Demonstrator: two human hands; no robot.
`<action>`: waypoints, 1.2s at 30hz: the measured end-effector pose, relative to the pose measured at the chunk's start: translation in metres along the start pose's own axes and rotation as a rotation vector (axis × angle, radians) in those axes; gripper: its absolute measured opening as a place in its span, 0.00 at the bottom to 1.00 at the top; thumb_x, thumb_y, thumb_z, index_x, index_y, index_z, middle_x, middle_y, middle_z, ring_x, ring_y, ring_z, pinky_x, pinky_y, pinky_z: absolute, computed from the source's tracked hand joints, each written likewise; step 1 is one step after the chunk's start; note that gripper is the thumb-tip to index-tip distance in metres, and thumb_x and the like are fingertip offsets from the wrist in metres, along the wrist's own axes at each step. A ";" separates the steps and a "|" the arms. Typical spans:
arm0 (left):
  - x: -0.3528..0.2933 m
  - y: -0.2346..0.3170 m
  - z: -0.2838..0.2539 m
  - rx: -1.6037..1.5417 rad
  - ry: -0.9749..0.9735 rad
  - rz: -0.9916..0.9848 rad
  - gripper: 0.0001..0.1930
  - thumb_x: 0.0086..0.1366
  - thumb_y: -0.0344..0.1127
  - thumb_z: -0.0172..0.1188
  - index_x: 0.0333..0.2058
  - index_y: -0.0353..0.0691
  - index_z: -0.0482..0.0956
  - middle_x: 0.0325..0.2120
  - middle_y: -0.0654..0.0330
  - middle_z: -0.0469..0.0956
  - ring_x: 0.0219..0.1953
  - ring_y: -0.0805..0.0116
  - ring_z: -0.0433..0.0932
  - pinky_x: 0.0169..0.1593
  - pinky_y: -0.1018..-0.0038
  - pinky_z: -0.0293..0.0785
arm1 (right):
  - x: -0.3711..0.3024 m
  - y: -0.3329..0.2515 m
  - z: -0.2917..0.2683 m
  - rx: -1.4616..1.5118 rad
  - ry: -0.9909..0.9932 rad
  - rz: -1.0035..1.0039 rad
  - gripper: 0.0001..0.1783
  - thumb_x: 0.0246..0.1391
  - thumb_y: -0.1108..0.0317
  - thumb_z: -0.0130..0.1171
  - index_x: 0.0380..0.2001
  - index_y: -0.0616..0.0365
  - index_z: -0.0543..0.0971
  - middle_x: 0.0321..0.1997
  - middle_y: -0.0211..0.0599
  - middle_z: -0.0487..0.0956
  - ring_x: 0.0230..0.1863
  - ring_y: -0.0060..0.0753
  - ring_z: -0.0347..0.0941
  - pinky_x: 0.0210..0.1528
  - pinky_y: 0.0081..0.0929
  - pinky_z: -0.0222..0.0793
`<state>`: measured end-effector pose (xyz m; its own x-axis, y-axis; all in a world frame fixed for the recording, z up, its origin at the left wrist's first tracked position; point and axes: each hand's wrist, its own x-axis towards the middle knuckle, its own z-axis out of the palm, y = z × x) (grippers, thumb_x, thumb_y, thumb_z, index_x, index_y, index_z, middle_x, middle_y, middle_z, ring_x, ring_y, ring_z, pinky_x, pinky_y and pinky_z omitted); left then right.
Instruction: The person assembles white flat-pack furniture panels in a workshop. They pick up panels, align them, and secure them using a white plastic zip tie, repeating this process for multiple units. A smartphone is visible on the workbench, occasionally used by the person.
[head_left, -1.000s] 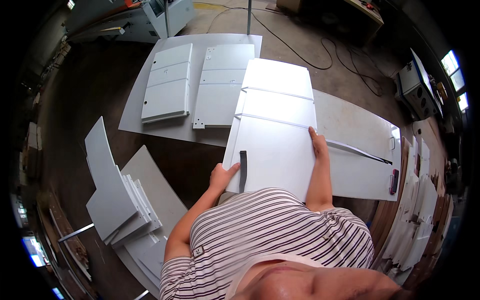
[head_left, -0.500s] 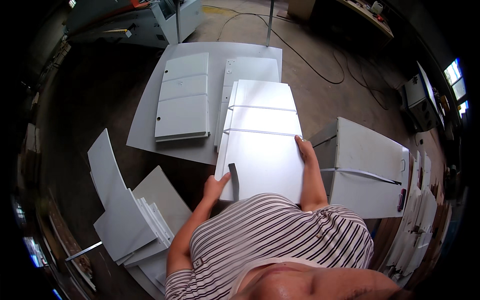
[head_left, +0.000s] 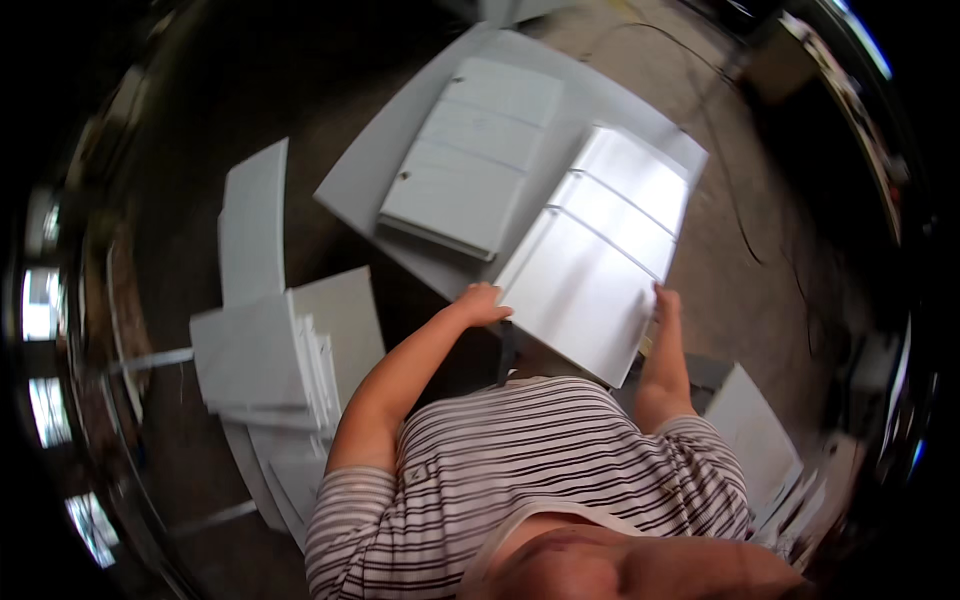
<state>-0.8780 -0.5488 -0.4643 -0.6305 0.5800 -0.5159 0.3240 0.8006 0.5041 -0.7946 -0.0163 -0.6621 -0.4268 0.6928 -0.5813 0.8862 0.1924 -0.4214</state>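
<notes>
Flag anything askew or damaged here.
The panel pile at left looks askew: its pieces lie at differing angles, corners jutting out, unlike the neater stack on the grey board. No damage shows on the held white panel, though blur hides fine detail.

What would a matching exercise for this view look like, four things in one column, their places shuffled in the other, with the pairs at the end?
Things
1. Left hand
2. Right hand
3. Panel with two dark round spots
4. Dark strip

Places
A. On the large pale sheet, left of the bright white panel
B. Just below the left hand in the picture
C. At the bright white panel's right long edge
D. At the bright white panel's near left corner

Pairs: 1-D, 2-C, 3-A, 4-B
</notes>
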 end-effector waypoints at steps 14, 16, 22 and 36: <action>-0.307 -0.081 0.268 -0.810 0.426 -0.729 0.23 0.57 0.48 0.60 0.43 0.35 0.76 0.40 0.45 0.78 0.45 0.45 0.76 0.48 0.58 0.73 | -0.198 -0.147 0.246 -0.561 -0.863 -0.544 0.13 0.56 0.58 0.51 0.30 0.57 0.75 0.25 0.36 0.77 0.22 0.28 0.74 0.21 0.25 0.66; -0.345 -0.085 0.299 -0.990 0.498 -0.825 0.20 0.57 0.48 0.59 0.38 0.36 0.77 0.38 0.45 0.78 0.40 0.44 0.77 0.44 0.57 0.74 | -0.223 -0.141 0.305 -0.791 -0.949 -0.974 0.11 0.57 0.62 0.50 0.30 0.58 0.75 0.22 0.31 0.76 0.20 0.23 0.72 0.19 0.20 0.63; -0.424 -0.096 0.384 -0.995 0.616 -0.820 0.15 0.60 0.43 0.55 0.33 0.34 0.77 0.32 0.44 0.78 0.35 0.43 0.76 0.40 0.54 0.72 | -0.461 -0.140 0.385 -0.646 -1.159 -0.749 0.12 0.57 0.59 0.56 0.34 0.57 0.76 0.25 0.30 0.76 0.23 0.22 0.72 0.25 0.22 0.69; -0.427 -0.135 0.427 -1.790 1.217 -1.247 0.19 0.64 0.43 0.55 0.46 0.34 0.73 0.31 0.50 0.79 0.30 0.63 0.78 0.37 0.67 0.74 | -0.598 -0.241 0.612 -0.911 -1.167 -0.904 0.10 0.54 0.64 0.57 0.35 0.58 0.77 0.28 0.33 0.78 0.27 0.25 0.75 0.26 0.23 0.71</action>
<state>-0.3515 -0.8402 -0.6079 -0.1313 -0.6181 -0.7750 -0.5254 -0.6196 0.5831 -0.8630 -0.9024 -0.6384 -0.3359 -0.5934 -0.7315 -0.0530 0.7873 -0.6143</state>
